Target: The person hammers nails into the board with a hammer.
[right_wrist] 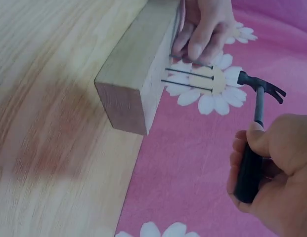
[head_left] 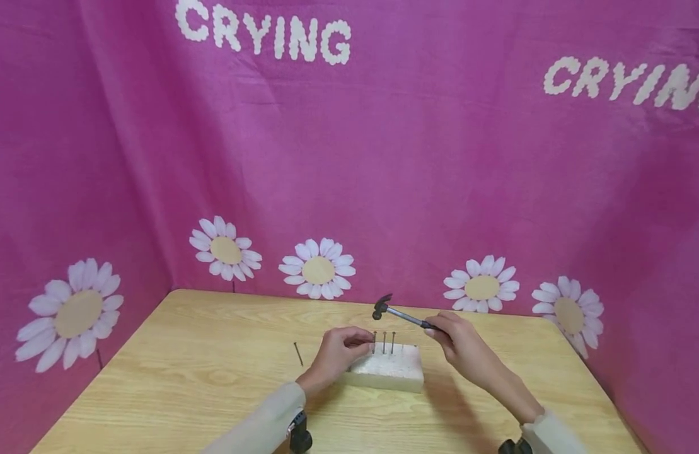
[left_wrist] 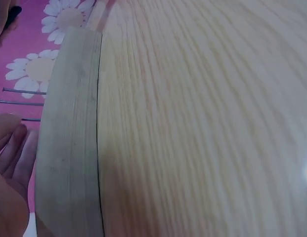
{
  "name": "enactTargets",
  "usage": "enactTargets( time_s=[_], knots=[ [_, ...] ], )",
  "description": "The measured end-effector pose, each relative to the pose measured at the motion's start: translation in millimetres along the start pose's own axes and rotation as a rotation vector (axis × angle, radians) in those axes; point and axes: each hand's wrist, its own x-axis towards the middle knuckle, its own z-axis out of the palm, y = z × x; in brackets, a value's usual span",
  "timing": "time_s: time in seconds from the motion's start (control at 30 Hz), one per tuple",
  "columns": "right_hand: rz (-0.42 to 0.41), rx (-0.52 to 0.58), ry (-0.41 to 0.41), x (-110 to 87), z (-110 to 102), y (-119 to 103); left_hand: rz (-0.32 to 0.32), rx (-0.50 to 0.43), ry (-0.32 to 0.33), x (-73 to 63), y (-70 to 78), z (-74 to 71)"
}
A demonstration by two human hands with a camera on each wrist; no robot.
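Observation:
A pale wooden block [head_left: 383, 375] lies on the table with three nails standing upright in a row in its top. My left hand [head_left: 335, 353] pinches the leftmost nail [head_left: 374, 340] between thumb and finger, low against the block's far left side. Just to its right stand the middle nail [right_wrist: 190, 74] and the right nail [right_wrist: 188, 86], both untouched. My right hand [head_left: 468, 350] grips a small claw hammer [right_wrist: 259, 101] by its black handle, fingers wrapped round it. The hammer's dark head is raised above the nails, apart from them.
A loose nail [head_left: 298, 354] lies on the wooden table [head_left: 213, 378], left of my left hand. Behind the table and along its sides hangs a pink cloth [head_left: 406, 176] with daisies and white lettering. Small dark marks dot the block's top right of the nails.

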Motion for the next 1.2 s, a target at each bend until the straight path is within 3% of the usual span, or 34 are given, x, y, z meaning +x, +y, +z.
enactTargets(
  time_s=[0.1, 0.2, 0.33, 0.57, 0.7, 0.83, 1.0, 1.13, 1.2],
  knots=[
    [0.008, -0.013, 0.017, 0.2, -3.0, 4.9, 0.001, 0.036, 0.029, -3.2, -0.2, -15.1],
    [0.013, -0.037, 0.028, 0.1, -3.5, 10.4, -0.006, 0.070, 0.115, -4.3, 0.0, -36.9],
    [0.015, -0.067, 0.034, -3.9, -3.2, 18.2, -0.055, 0.207, 0.204, -6.0, 3.0, -64.0],
    [0.024, -0.127, 0.030, -9.9, 1.0, 25.2, -0.139, 0.477, 0.195, -21.1, 0.7, -95.1],
    [0.006, -0.182, 0.038, -10.5, 2.0, 26.3, -0.180, 0.580, 0.188, -29.8, -2.7, -102.7],
    [0.043, -0.221, 0.034, -9.1, 3.4, 26.6, -0.266, 0.644, 0.168, -33.6, -3.2, -103.3],
    [0.072, -0.227, 0.067, -8.1, 4.6, 28.6, -0.339, 0.689, 0.093, -27.8, -0.6, -94.4],
    [0.039, -0.224, 0.101, -8.5, 8.1, 30.1, -0.391, 0.686, 0.046, -21.0, 5.5, -91.9],
    [0.023, -0.220, 0.117, -9.0, 10.8, 29.9, -0.400, 0.662, 0.023, -17.8, 1.1, -94.9]
  ],
)
